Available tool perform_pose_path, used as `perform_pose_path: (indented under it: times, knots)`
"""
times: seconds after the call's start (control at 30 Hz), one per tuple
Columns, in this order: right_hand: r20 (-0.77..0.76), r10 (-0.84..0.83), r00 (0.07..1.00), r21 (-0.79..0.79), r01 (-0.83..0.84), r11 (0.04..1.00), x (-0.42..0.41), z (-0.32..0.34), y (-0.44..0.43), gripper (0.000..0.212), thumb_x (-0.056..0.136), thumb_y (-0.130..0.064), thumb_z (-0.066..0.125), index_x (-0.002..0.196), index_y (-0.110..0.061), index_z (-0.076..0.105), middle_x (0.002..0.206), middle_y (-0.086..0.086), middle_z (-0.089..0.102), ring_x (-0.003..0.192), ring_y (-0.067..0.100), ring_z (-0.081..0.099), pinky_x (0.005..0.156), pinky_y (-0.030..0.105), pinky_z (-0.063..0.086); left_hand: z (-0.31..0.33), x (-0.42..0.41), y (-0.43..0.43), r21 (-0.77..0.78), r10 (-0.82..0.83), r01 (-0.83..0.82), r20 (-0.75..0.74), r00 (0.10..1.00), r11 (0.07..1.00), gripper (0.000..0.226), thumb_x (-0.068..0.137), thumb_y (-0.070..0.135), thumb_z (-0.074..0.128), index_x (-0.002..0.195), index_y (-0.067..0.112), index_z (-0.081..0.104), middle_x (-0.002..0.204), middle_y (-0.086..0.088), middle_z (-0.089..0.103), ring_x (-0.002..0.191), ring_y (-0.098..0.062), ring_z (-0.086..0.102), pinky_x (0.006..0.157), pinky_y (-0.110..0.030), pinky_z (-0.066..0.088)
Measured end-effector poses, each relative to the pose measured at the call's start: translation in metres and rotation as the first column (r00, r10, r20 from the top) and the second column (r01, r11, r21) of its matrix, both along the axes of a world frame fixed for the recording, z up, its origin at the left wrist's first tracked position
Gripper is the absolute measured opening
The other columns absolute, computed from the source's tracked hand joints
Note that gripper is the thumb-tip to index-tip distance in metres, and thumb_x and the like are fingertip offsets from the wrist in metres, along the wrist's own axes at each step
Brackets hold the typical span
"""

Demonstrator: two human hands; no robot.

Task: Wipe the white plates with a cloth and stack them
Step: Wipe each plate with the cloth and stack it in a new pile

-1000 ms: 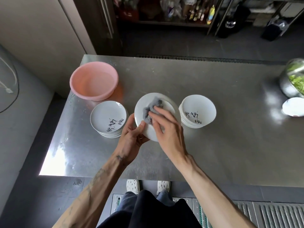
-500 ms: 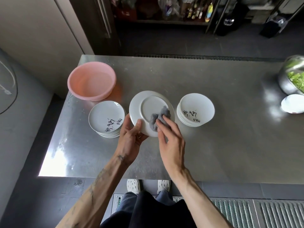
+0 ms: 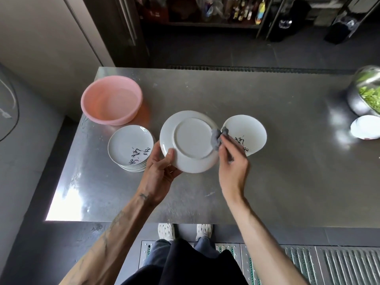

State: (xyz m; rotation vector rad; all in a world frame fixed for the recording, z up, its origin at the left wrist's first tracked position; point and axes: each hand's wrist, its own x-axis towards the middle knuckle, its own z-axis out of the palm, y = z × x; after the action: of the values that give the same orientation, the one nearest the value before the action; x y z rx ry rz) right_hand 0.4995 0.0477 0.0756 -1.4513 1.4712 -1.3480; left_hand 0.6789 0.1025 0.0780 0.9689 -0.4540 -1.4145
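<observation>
Two stacks of white plates sit on the steel table (image 3: 267,182) - a left stack (image 3: 129,145) and a right stack (image 3: 248,128), each top plate bearing black writing. One more plate (image 3: 191,140) is held between them, underside up. There is one grey cloth (image 3: 218,137). A pink basin (image 3: 111,99) stands behind the left stack; a metal bowl (image 3: 362,93) of greens and a small white dish (image 3: 365,127) sit far right. The left hand (image 3: 160,171) grips the plate's near-left rim, thumb on its underside. The right hand (image 3: 232,161) pinches the cloth against the plate's right rim - partly covering the right stack.
</observation>
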Motion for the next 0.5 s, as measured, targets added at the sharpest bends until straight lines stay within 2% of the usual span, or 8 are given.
perform_pose_path:
  times: [0.07,0.13,0.2,0.27,0.33,0.4,0.5]
  knots:
    - [0.010,0.050,0.999,0.093,-0.051,0.994,-0.008,0.008,-0.022,0.029,0.099,0.000,0.059,0.123,-0.009,0.073,0.123,-0.005,0.072,0.118,0.010,0.066,0.106,0.041,0.051,0.000,0.003,0.003,0.012,-0.049,0.049,0.013,0.999,0.999,0.040,0.103,0.015,0.057,0.142,0.025,0.055,0.132,-0.002,0.065,0.114,-0.017,0.065,0.083,-0.037,0.061]
    - [-0.062,0.131,0.989,0.137,-0.121,0.983,-0.010,0.018,-0.042,0.029,0.099,-0.002,0.059,0.122,-0.010,0.074,0.117,-0.007,0.073,0.114,0.011,0.067,0.106,0.035,0.050,0.000,0.003,0.006,0.029,-0.101,0.100,0.034,0.994,0.995,0.040,0.100,0.017,0.059,0.139,0.028,0.058,0.131,-0.002,0.066,0.113,-0.020,0.065,0.083,-0.041,0.062]
    - [-0.157,0.191,0.969,0.126,-0.172,0.977,-0.003,0.030,-0.055,0.027,0.098,-0.005,0.060,0.119,-0.012,0.075,0.114,-0.009,0.071,0.112,0.009,0.066,0.102,0.020,0.048,0.000,0.002,0.007,0.038,-0.154,0.151,0.070,0.986,0.988,0.041,0.100,0.018,0.060,0.139,0.028,0.058,0.131,-0.003,0.066,0.113,-0.022,0.065,0.085,-0.046,0.061]
    - [-0.256,0.250,0.934,0.068,-0.241,0.968,0.011,0.040,-0.058,0.025,0.098,-0.010,0.063,0.117,-0.016,0.077,0.119,-0.008,0.069,0.112,0.004,0.064,0.096,0.008,0.043,0.001,0.000,0.007,0.042,-0.202,0.199,0.101,0.974,0.979,0.041,0.099,0.020,0.062,0.140,0.024,0.057,0.129,-0.004,0.067,0.112,-0.022,0.067,0.084,-0.046,0.060]
    - [-0.362,0.361,0.859,0.013,-0.383,0.924,0.025,0.046,-0.052,0.024,0.098,-0.014,0.064,0.117,-0.020,0.078,0.127,-0.008,0.067,0.114,0.004,0.063,0.097,0.013,0.045,0.001,-0.003,0.007,0.047,-0.228,0.224,0.115,0.967,0.973,0.040,0.100,0.020,0.062,0.140,0.021,0.056,0.125,-0.005,0.069,0.109,-0.022,0.069,0.084,-0.046,0.060]
    - [-0.404,0.454,0.794,-0.012,-0.501,0.866,0.031,0.045,-0.047,0.025,0.097,-0.013,0.065,0.119,-0.019,0.077,0.132,-0.006,0.065,0.119,0.007,0.063,0.101,0.021,0.047,-0.001,-0.003,0.007,0.044,-0.233,0.229,0.129,0.964,0.972,0.039,0.101,0.018,0.062,0.140,0.020,0.056,0.124,-0.006,0.069,0.109,-0.022,0.069,0.084,-0.046,0.060]
    - [-0.344,0.429,0.835,0.010,-0.454,0.891,0.026,0.041,-0.049,0.026,0.098,-0.011,0.065,0.120,-0.018,0.076,0.131,-0.005,0.066,0.117,0.006,0.064,0.100,0.019,0.048,-0.004,0.000,0.008,0.044,-0.238,0.234,0.155,0.959,0.971,0.040,0.102,0.019,0.062,0.141,0.021,0.055,0.126,-0.008,0.069,0.111,-0.023,0.068,0.085,-0.046,0.059]
